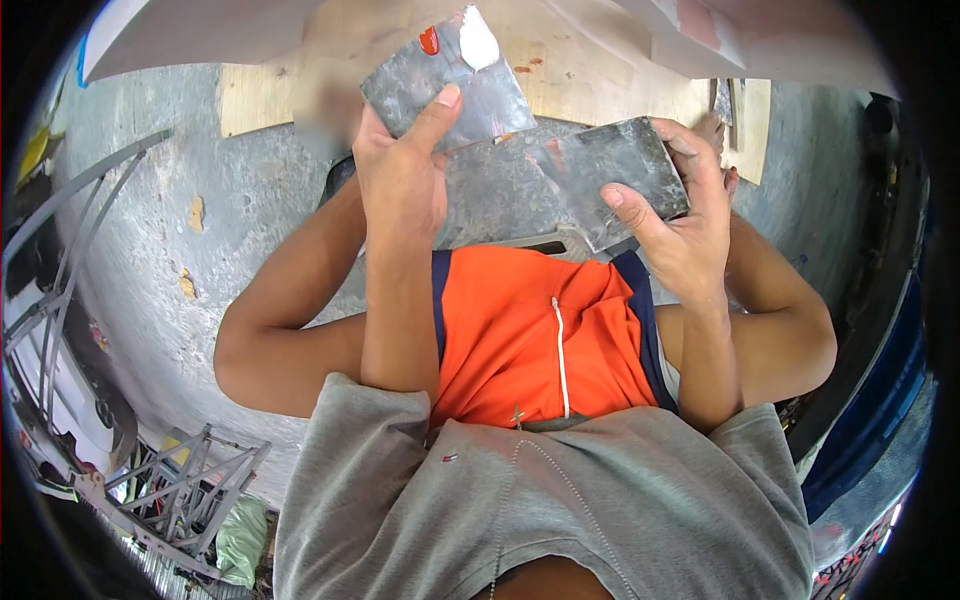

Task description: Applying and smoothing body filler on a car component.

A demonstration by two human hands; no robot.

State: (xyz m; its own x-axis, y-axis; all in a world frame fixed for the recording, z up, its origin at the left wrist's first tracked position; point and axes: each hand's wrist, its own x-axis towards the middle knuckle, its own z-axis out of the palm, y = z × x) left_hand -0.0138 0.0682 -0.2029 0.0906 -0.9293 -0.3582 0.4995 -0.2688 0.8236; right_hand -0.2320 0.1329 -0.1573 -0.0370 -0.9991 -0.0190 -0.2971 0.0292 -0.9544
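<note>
My left hand (409,161) holds a flat grey metal plate (457,101), thumb on top and fingers beneath. On that plate's far edge lie a large blob of white paste (478,43) and a small red blob (429,40), apart from each other. My right hand (686,202) grips a second smeared grey plate or wide spreader (626,165), its thumb on the upper face. The second plate's thin lower-left part (577,202) is tilted toward my lap. The two pieces are held side by side and do not touch.
A pale panel (780,45) curves across the far side above plywood sheets (600,90) on the concrete floor (172,225). At the left stand a curved metal frame (75,217) and a metal lattice stand (184,487), with a green bag (241,540) beside it. Blue material (870,427) lies at the right.
</note>
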